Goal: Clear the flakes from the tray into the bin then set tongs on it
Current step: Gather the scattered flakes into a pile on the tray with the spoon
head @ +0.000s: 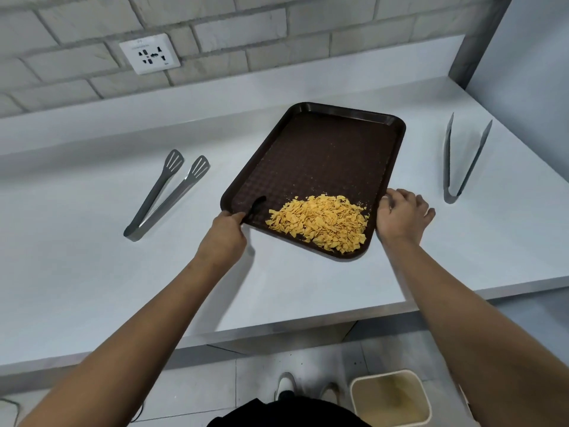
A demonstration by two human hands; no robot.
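So I'm standing at this long white counter (92, 288) with a grey brick wall (215, 32) behind it. Sitting on it at an angle is the brown tray (323, 155), and I've got both hands on its near end. All the yellow flakes (320, 221) are heaped up in the near right corner of the tray, right between my two hands (closer to the right one, honestly); the far part of the tray is pretty much bare apart from some crumbs.

My left hand (223, 235) grips the near left corner, thumb curled over the rim. My right hand (400, 212) is curled round the right edge, just beside the pile, fingers bent over the rim.

Down on the floor, below the counter edge and under my right forearm, is the cream bin (369, 392), well apart from the tray. There's slotted tongs (166, 192) lying on the counter off to the left of my left hand, and plain tongs (462, 158) out to the right past my right hand. Wall socket (149, 53) up top left.
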